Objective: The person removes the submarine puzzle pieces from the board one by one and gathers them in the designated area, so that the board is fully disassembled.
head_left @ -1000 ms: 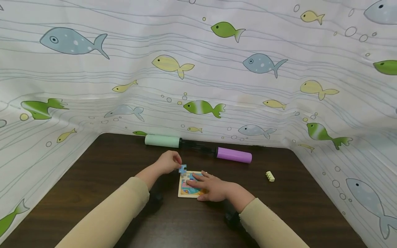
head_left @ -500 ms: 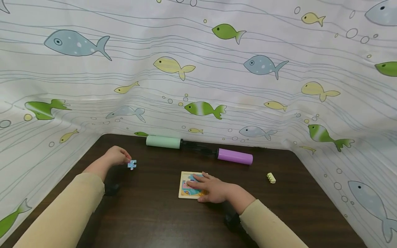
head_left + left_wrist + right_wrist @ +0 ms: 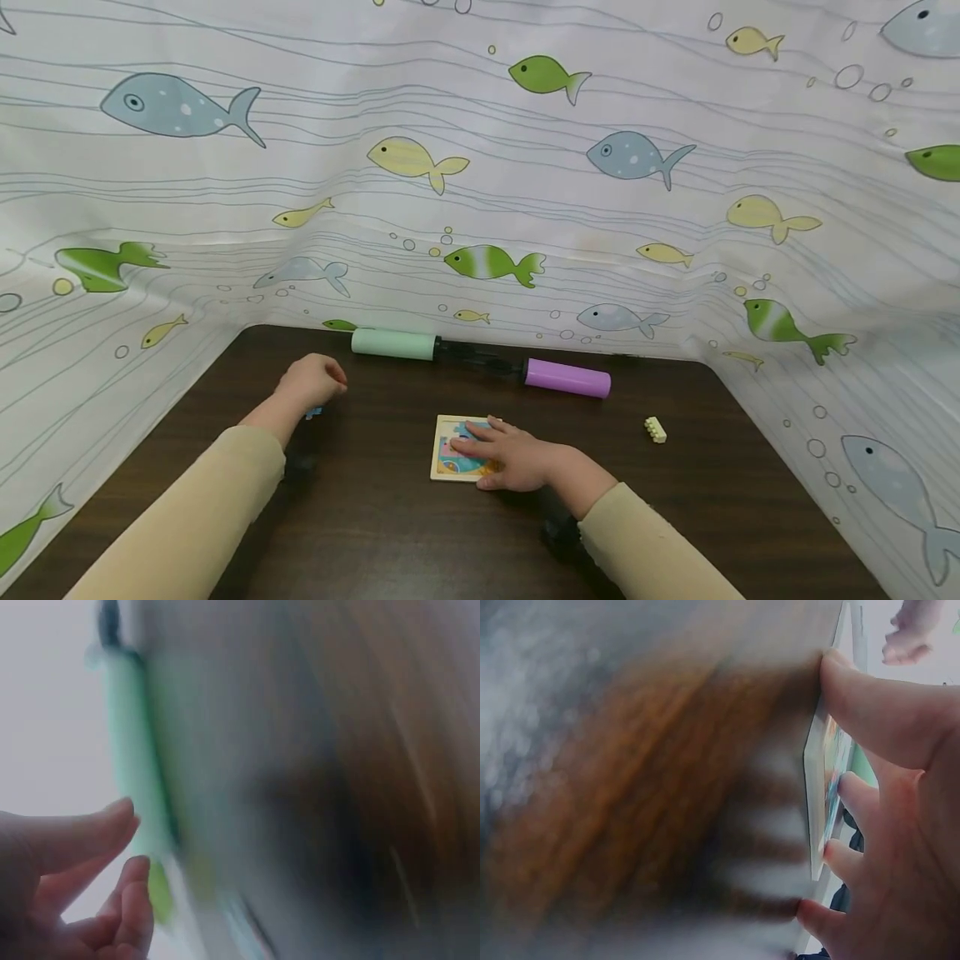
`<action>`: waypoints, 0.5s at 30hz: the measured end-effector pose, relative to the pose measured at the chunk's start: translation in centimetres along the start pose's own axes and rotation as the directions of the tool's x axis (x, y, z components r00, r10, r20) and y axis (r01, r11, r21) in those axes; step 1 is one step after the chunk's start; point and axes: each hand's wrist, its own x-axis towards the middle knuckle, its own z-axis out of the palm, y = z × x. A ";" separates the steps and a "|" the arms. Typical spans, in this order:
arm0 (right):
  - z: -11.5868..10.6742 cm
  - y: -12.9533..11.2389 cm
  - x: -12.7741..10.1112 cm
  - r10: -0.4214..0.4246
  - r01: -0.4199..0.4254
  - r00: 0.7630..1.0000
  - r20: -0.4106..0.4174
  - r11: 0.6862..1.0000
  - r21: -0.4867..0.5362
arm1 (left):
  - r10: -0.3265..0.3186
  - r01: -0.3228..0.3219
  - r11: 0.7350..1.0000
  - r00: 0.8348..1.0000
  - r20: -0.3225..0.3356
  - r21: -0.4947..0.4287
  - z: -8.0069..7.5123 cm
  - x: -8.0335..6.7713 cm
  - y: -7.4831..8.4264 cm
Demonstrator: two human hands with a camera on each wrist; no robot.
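Both arms [image 3: 183, 508], in long cream-coloured fabric sleeves [image 3: 648, 542], stretch forward, left one angled out wider. Bare left hand [image 3: 311, 382] is kinda loosely curled, fingers [image 3: 136, 896] slightly parted. Bare right hand [image 3: 517, 458] is palm-down, fingers spread.

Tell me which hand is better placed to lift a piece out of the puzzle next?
Probably the left hand: though farther from the puzzle, it appears to hold nothing. The right hand rests spread across the puzzle, seemingly steadying it.
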 end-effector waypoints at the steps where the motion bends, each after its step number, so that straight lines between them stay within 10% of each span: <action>1: 0.0 0.0 -0.1 0.001 -0.001 1.000 -0.001 1.000 0.000 | 0.027 -0.027 1.000 1.000 0.004 -0.002 0.6 0.1 1.2; 8: -0.1 0.0 -0.1 -0.002 0.002 1.000 0.000 1.000 0.003 | 0.181 -0.178 0.983 0.978 0.101 -0.040 6.4 0.1 9.1; 15: 0.0 0.2 0.0 -0.013 0.013 1.000 -0.004 1.000 0.003 | 0.139 -0.150 0.988 0.973 0.186 0.046 10.6 -0.9 13.0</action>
